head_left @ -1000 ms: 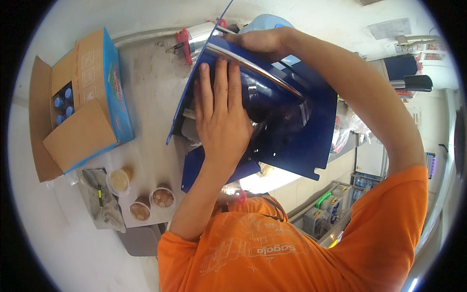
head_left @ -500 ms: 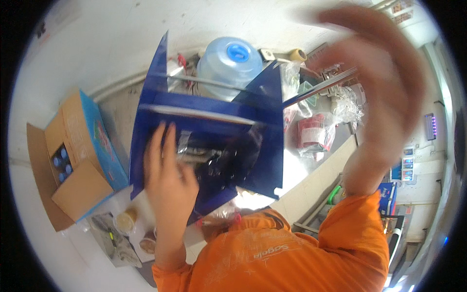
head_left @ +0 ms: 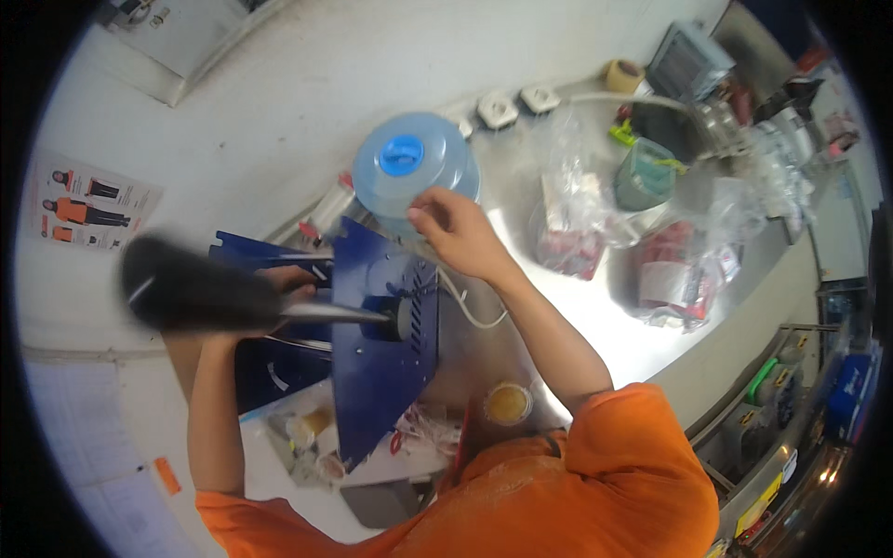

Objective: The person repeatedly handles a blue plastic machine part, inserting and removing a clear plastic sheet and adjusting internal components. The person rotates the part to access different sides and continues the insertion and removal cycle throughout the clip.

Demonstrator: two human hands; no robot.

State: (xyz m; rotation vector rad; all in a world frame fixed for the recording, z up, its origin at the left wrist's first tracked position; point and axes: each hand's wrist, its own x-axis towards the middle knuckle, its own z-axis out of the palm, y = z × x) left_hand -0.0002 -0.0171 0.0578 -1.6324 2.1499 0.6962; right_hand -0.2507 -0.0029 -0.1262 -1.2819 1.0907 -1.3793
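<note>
A blue metal frame (head_left: 372,344) with flat side panels and shiny crossbars stands tilted at left of centre. Attached to its panel by a metal rod is a black lever handle (head_left: 200,288), blurred and crossing in front of my left hand. My left hand (head_left: 288,284) has its fingers curled at the frame's inner side; the handle hides part of it. In front of a pale blue water jug (head_left: 446,149) is my right hand (head_left: 456,237), raised off the frame. Its thumb and fingertips are pressed together; anything between them is too small to make out.
A metal counter (head_left: 502,279) carries bagged red packages (head_left: 670,265), a green basket (head_left: 646,177) and a tape roll (head_left: 625,76). Sockets (head_left: 498,110) line the wall. A cup of yellowish liquid (head_left: 508,404) stands near my body. Shelves (head_left: 781,381) are at right.
The frame has turned, bringing its side panel and lever handle toward me. My right hand has come down from the upper right to the jug. My view has swung, taking the open carton out of sight.
</note>
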